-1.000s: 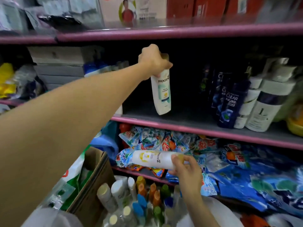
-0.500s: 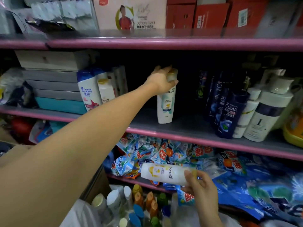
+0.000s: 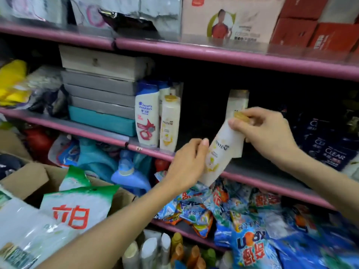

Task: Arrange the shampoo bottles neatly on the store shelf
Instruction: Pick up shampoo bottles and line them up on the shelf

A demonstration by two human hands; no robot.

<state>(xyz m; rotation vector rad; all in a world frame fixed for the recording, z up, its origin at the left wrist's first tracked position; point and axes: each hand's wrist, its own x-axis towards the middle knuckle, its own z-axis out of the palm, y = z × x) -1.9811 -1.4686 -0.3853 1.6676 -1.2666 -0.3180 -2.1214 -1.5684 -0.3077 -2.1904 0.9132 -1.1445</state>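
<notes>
"PANTENE" was read on the tilted white bottle (image 3: 218, 152) and the standing cream bottle (image 3: 169, 123); "CLEAR" was printed on a dark bottle (image 3: 335, 157).

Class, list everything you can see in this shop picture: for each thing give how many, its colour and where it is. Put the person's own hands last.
Held Pantene bottle: one, cream with gold cap, tilted in front of the middle shelf, in both hands.
Pantene bottle behind it: one, white, upright on the middle shelf, partly hidden.
Pantene bottle at left: one, cream, upright at the shelf edge.
Head & Shoulders bottle: one, white and blue, beside it on the left.
Clear bottles: several, dark blue, middle shelf right.
Flat boxes: a stack, grey with one teal, middle shelf left.
Detergent packets: many, blue, lower shelf.
Red cartons: several, top shelf right.
Left hand: on the bottle's body.
Right hand: fingers at the cap.
</notes>
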